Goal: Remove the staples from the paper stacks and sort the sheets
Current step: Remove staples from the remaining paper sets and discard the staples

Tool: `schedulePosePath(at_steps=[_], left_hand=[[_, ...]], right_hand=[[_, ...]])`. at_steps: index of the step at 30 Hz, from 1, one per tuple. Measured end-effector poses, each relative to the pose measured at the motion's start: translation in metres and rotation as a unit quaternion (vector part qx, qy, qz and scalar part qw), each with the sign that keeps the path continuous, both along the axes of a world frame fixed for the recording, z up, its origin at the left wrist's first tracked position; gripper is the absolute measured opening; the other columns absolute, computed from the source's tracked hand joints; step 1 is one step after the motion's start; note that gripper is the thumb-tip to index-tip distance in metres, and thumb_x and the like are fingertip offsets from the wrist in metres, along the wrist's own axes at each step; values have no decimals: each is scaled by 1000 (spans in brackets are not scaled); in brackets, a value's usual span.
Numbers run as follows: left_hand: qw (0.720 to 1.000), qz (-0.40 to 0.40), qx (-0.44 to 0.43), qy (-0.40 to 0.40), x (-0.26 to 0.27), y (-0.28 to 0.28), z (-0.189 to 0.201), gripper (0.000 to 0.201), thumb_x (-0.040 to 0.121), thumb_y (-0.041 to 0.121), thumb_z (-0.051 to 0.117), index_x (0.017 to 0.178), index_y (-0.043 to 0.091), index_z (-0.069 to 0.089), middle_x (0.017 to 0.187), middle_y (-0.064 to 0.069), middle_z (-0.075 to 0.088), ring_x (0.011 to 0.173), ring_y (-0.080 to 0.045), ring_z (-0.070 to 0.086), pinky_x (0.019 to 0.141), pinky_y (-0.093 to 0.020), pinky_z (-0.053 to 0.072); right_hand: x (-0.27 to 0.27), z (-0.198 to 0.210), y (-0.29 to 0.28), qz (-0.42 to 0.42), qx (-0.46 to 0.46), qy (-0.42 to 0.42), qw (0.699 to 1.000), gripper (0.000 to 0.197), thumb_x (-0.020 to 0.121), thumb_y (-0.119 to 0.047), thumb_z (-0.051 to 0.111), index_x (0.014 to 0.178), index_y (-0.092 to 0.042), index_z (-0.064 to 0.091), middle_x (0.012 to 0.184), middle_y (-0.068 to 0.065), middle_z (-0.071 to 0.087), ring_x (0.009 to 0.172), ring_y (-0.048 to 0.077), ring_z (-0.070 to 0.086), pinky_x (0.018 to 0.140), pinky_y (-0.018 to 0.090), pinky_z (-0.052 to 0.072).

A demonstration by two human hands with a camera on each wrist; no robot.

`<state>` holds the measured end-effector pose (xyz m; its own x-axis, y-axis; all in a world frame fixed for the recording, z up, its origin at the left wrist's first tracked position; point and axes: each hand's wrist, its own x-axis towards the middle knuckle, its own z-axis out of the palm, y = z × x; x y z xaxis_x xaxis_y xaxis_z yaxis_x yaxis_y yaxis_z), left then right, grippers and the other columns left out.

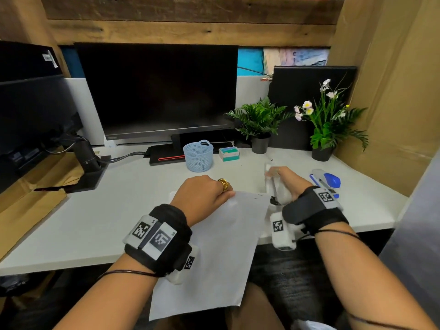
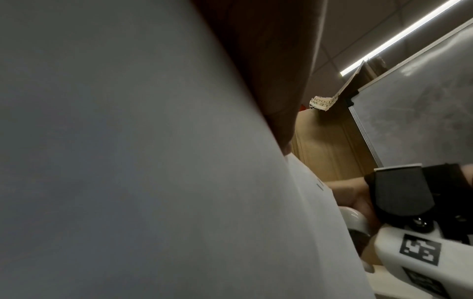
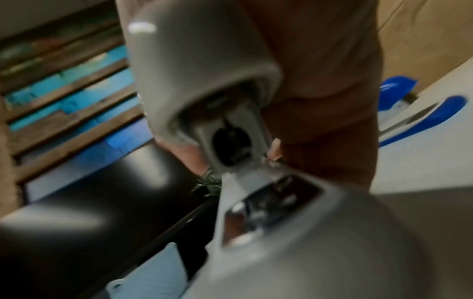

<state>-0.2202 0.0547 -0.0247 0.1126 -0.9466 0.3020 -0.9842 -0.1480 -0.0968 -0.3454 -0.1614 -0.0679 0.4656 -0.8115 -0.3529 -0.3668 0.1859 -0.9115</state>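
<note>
Left hand (image 1: 202,195) pinching flat white paper stack (image 1: 214,253), right hand (image 1: 287,181) gripping glossy grey staple remover (image 1: 273,186)

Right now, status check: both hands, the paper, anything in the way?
Left hand pinches paper stack at its top edge. Right hand grips staple remover, beside the stapled corner. Stapler sits just right; not blocking.

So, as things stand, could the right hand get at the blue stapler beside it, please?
Probably not right away: the blue stapler lies just beside the right hand with bare desk between, but that hand already holds a white staple remover, so it would have to put that down first.
</note>
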Motion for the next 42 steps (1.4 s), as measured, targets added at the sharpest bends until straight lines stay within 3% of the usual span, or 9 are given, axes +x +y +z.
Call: schedulePosePath(at_steps=[2, 9, 14, 16, 22, 28, 32, 38, 42], left_hand=[[1000, -9, 0, 2, 0, -9, -3, 42, 100, 46, 27, 121, 27, 57, 98, 0, 67, 88, -14, 59, 65, -20, 31], [999, -20, 15, 24, 3, -39, -17, 42, 99, 47, 28, 120, 26, 58, 99, -1, 67, 89, -15, 59, 65, -21, 31], [999, -28, 5, 37, 9, -58, -25, 40, 99, 47, 30, 120, 28, 59, 100, 2, 68, 89, -15, 60, 66, -21, 33], [998, -32, 1, 45, 10, -62, -27, 39, 99, 47, 31, 119, 28, 59, 100, 3, 68, 89, -15, 60, 65, -22, 32], [998, -32, 8, 60, 13, -71, -29, 39, 99, 46, 32, 120, 27, 59, 101, 2, 68, 89, -15, 60, 65, -20, 29], [997, -22, -13, 69, 19, -71, -28, 39, 98, 48, 34, 118, 28, 61, 100, 3, 69, 89, -16, 61, 66, -22, 34], [993, -44, -83, 69, 19, -70, -22, 39, 96, 46, 39, 112, 23, 66, 91, -1, 72, 81, -21, 64, 64, -27, 44], [995, -21, -92, 13, 1, -56, -9, 34, 95, 47, 42, 112, 25, 62, 99, 4, 67, 88, -16, 62, 67, -24, 42], [983, -100, -137, 71, -20, -46, -19, 17, 81, 27, 71, 98, 29, 69, 94, 13, 68, 83, -11, 65, 63, -15, 36]], right_hand=[[-10, -28, -55, 19, -29, 106, 994, 91, 31, -42, 73, 115, -9, 57, 111, 15, 61, 95, 36, 61, 92, 44, 49], [-33, -12, -60, 70, -230, 409, 881, 54, 75, -37, 66, 121, -10, 57, 117, 6, 55, 118, 29, 50, 103, 39, 41], [-31, -4, -69, 106, -339, 467, 810, 34, 88, -34, 56, 118, -18, 60, 122, 8, 54, 118, 30, 49, 101, 42, 43], [-28, 3, -78, 79, -328, 467, 818, 33, 90, -31, 56, 116, -11, 59, 120, 11, 57, 113, 32, 54, 98, 41, 46], [-26, 4, -102, 9, -318, 427, 846, 32, 87, -24, 58, 63, -10, 42, 106, 15, 60, 82, 30, 50, 89, 39, 49], [-29, 14, -74, 1, -389, 288, 875, 45, 91, -44, 56, 119, -10, 62, 122, 8, 62, 112, 25, 56, 93, 31, 45], [-37, 26, -4, 143, -316, 3, 938, 28, 83, -32, 69, 110, -23, 69, 103, -12, 66, 96, 2, 56, 80, 11, 42], [-48, 0, 45, 6, -355, -175, 918, 34, 77, 7, 71, 84, -27, 67, 71, -10, 66, 67, -2, 62, 71, 8, 48], [-62, -20, 64, 6, -500, -221, 837, 27, 71, 14, 70, 76, -11, 74, 81, -6, 71, 80, 0, 67, 76, 18, 53]])
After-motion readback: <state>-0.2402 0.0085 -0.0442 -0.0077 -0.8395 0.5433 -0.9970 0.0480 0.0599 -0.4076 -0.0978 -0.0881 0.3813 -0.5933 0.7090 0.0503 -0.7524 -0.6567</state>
